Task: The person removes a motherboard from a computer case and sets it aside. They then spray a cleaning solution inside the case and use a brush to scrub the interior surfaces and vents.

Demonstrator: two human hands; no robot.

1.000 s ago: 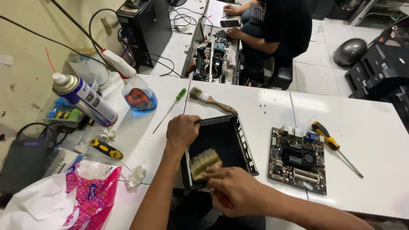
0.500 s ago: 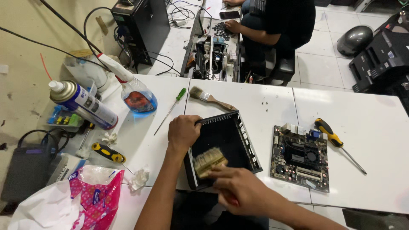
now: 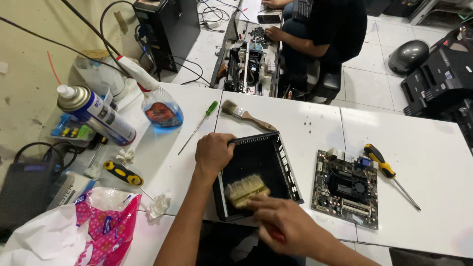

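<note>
Clenched around a red handle, the right hand (image 3: 288,224) holds a brush (image 3: 247,189) whose pale bristles are pressed onto the floor of a black case (image 3: 261,157). The case lies open side up on the white tabletop (image 3: 305,123), its long axis running from 12 to 6 o'clock with a slight lean toward 11. It is steadied by the left hand (image 3: 213,153), which is clamped over the rim at the case's 10 o'clock corner.

From the right grip the bristles point toward 10 o'clock, so the brush's long axis lies across the case. The unbrushed floor of the case lies at 12 o'clock from the bristles. Of the 2 hands, the right is nearer the bristles; the left is nearer the far rim.

Just beside the case at 3 o'clock a circuit board (image 3: 349,187) lies flat, and a black and yellow screwdriver (image 3: 389,173) is seen beyond it. A 2nd brush (image 3: 245,115) rests at 12 o'clock from the case, a green screwdriver (image 3: 198,126) at 11, a blue-filled spray bottle (image 3: 160,106) and an aerosol can (image 3: 98,114) farther toward 10. A seated person (image 3: 320,34) works on another machine well apart.
</note>
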